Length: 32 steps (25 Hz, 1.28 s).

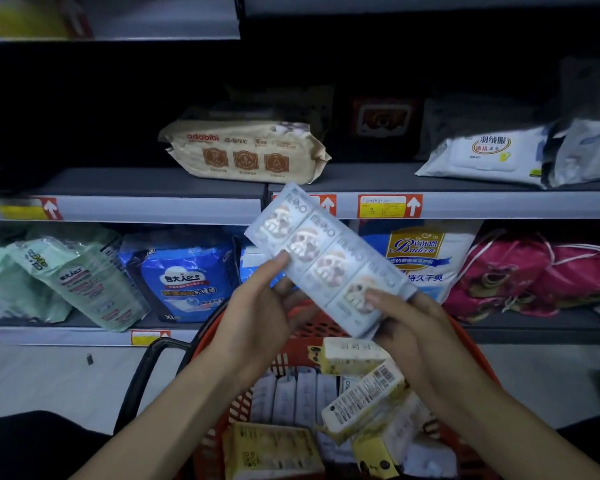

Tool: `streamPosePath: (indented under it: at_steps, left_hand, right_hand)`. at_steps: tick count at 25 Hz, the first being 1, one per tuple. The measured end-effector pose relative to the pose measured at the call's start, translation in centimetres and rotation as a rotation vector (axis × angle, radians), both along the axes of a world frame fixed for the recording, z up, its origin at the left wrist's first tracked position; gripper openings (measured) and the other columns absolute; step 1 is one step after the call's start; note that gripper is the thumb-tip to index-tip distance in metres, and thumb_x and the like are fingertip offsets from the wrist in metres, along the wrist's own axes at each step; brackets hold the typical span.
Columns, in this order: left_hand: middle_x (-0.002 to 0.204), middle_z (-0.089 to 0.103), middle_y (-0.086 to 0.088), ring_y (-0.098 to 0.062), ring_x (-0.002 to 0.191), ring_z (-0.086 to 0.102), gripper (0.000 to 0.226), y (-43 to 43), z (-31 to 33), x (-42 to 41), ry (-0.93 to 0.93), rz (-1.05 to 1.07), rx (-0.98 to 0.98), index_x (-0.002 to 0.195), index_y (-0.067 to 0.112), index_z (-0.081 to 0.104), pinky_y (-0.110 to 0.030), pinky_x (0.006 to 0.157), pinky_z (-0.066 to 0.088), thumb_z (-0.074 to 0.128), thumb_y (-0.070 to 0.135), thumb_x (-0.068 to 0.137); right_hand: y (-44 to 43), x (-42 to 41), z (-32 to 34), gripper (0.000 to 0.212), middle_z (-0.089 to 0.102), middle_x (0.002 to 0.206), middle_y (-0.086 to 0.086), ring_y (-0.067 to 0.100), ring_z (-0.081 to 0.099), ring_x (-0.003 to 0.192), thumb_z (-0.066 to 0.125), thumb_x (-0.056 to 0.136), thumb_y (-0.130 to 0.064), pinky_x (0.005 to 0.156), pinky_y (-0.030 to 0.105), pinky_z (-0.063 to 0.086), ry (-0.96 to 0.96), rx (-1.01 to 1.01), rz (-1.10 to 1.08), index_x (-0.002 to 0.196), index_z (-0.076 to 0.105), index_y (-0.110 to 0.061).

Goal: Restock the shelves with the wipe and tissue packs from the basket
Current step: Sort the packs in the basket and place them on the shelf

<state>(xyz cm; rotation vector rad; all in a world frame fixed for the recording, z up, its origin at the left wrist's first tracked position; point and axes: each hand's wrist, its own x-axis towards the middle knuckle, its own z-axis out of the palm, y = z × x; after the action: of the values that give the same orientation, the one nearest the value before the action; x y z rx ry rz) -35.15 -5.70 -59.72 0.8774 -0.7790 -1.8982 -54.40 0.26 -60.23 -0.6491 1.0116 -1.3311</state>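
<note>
Plastic-film strip pack, pale blue, four small tissue units in a row, was held tilted just above the red basket, its far end pointing up at the shelves. Inside the basket, nearest: yellow tissue packs lying jumbled, plus a row of white packs standing on edge. Above the basket, the left hand gripped the strip's long edge near mid-length, thumb on the printed face; the right hand pinched its near end, thumb on top, fingers under. Judgement: light and soft, squashes rather than breaks. The film is probably slick, and the strip would likely hinge at the seams between units, so two-point support or a grab round the middle looked safer than one end. Beyond the basket, the lower shelf was packed: green packs, a blue pack, a white-and-gold bag, pink bags, no obvious gap. Higher beyond the basket, the upper shelf held a beige wipe pack and a white wipe pack, with bare shelf between them; something dark sat at the back, too dim to identify. In the way: that shelf's front lip with its price tag, so the strip would likely need lifting over it, and the beige pack crowding the gap.
</note>
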Motion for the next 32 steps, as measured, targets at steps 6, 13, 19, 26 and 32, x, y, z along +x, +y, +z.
streamPosePath:
  at_steps: [6, 13, 19, 26, 32]
  left_hand:
    - [0.131, 0.071, -0.012, -0.028, 0.122, 0.068, 0.059, -0.5, 0.8, 0.8, -0.122, -0.005, -0.076, 0.125, 0.01, 0.067, -0.044, 0.099, 0.05, 0.054, 0.058, 0.094]
    - [0.121, 0.075, -0.011, -0.027, 0.113, 0.072, 0.052, -0.9, 1.2, 0.7, -0.098, 0.064, -0.039, 0.125, 0.011, 0.064, -0.042, 0.094, 0.052, 0.059, 0.05, 0.092]
    - [0.132, 0.07, -0.011, -0.029, 0.12, 0.07, 0.058, -0.9, 1.3, 0.9, -0.116, 0.044, -0.046, 0.13, 0.014, 0.062, -0.042, 0.094, 0.051, 0.063, 0.057, 0.091]
    - [0.129, 0.072, -0.006, -0.024, 0.121, 0.069, 0.041, -0.8, 1.6, 0.9, -0.21, 0.013, -0.184, 0.132, 0.026, 0.066, -0.044, 0.101, 0.051, 0.064, 0.041, 0.094]
    - [0.129, 0.071, -0.005, -0.023, 0.119, 0.068, 0.022, -0.7, 1.6, 1.4, -0.175, 0.016, -0.209, 0.118, 0.027, 0.071, -0.044, 0.104, 0.05, 0.065, 0.029, 0.097]
  right_hand:
    - [-0.6, -1.4, 1.2, 0.034, 0.075, 0.127, 0.007, 0.02, 0.075, 0.107, 0.049, 0.103, -0.016, 0.071, 0.028, 0.062, -0.239, 0.026, -0.118, 0.135, 0.062, -0.017]
    - [-0.5, -2.3, 0.7, 0.03, 0.076, 0.12, 0.008, 0.016, 0.076, 0.092, 0.046, 0.101, -0.016, 0.065, 0.028, 0.06, -0.226, 0.07, -0.19, 0.121, 0.067, -0.018]
    - [-0.1, -2.4, 0.8, 0.029, 0.074, 0.11, 0.007, 0.022, 0.07, 0.094, 0.046, 0.097, -0.022, 0.078, 0.037, 0.051, -0.216, 0.11, -0.189, 0.112, 0.069, -0.014]
    - [-0.5, -1.9, 1.3, 0.033, 0.078, 0.116, 0.004, 0.018, 0.076, 0.099, 0.043, 0.098, -0.014, 0.083, 0.039, 0.054, -0.119, 0.089, -0.205, 0.121, 0.066, -0.018]
    - [-1.0, -1.7, 1.2, 0.028, 0.077, 0.119, 0.009, 0.025, 0.074, 0.105, 0.054, 0.101, -0.024, 0.08, 0.041, 0.055, -0.115, 0.127, -0.149, 0.124, 0.068, -0.016]
